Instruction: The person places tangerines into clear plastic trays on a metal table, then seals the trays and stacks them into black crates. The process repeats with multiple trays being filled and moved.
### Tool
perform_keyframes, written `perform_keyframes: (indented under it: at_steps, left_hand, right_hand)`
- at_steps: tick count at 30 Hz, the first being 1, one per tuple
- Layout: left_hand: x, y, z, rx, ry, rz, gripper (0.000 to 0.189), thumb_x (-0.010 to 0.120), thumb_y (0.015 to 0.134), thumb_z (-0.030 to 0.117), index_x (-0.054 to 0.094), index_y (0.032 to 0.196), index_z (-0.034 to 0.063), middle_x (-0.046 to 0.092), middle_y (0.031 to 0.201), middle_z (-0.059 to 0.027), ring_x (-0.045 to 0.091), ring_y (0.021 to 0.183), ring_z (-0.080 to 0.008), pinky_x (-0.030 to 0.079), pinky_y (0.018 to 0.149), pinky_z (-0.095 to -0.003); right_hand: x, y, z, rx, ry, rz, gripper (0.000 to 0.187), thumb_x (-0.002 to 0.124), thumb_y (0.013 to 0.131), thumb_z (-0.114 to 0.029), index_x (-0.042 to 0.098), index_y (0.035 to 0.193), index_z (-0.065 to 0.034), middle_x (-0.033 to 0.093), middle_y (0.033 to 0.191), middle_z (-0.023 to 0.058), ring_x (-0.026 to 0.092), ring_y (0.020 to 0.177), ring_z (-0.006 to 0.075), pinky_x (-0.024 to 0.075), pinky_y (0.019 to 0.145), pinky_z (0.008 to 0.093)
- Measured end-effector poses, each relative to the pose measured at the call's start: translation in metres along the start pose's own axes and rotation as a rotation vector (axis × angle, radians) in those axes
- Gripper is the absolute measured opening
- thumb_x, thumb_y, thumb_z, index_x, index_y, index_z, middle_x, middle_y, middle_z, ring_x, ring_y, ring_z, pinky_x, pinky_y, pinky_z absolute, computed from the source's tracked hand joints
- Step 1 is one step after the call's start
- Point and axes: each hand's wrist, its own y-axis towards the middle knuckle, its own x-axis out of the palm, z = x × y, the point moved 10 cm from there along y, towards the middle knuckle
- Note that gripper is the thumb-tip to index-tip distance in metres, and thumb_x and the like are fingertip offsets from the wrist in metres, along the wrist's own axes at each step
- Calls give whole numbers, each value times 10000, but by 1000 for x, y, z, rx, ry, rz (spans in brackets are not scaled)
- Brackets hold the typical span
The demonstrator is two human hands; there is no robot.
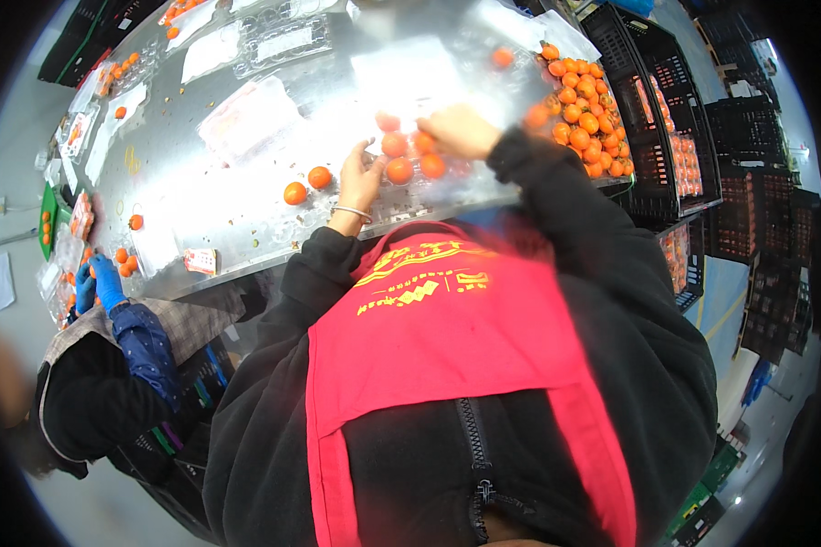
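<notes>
Several round orange fruits [399,171], persimmon-like, stand in rows in a clear plastic tray [417,195] near the table's front edge. My left hand [360,179], with a bracelet at the wrist, is at the tray's left side, its fingertips close to the fruits; whether it grips the rim cannot be told. My right hand [460,130] is blurred and reaches over the tray's right side, fingers bent near a fruit; its hold cannot be made out. Two loose fruits [308,185] lie left of my left hand. A large heap of the fruits [588,123] lies at the table's right end.
The metal table [246,225] shows strong glare. Stacked clear trays [250,116] and empty clamshells [284,41] lie at the back left. Black crates [691,123] with packed fruit stand at the right. A co-worker's blue-gloved hands [108,280] handle fruit at the left.
</notes>
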Motion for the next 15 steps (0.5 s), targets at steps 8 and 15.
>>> perform_keyframes:
  at_steps: [8, 15]
  left_hand:
    - [-25, -34, 91, 386, 119, 319, 317, 562, 1051, 200, 604, 1303, 12, 684, 975, -145, 686, 770, -217, 547, 693, -345]
    - [55, -48, 112, -16, -301, -296, 503, 533, 1064, 486, 626, 1172, 3, 665, 881, -76, 647, 727, -124, 507, 631, -263]
  right_hand:
    - [-1, -34, 30, 121, 801, 124, 369, 668, 984, -290, 622, 1267, -57, 690, 789, 88, 662, 740, 204, 506, 705, 355]
    - [-37, -59, -27, 81, 1146, 274, 374, 637, 1018, -170, 547, 1361, -52, 650, 846, -6, 573, 796, 65, 478, 730, 268]
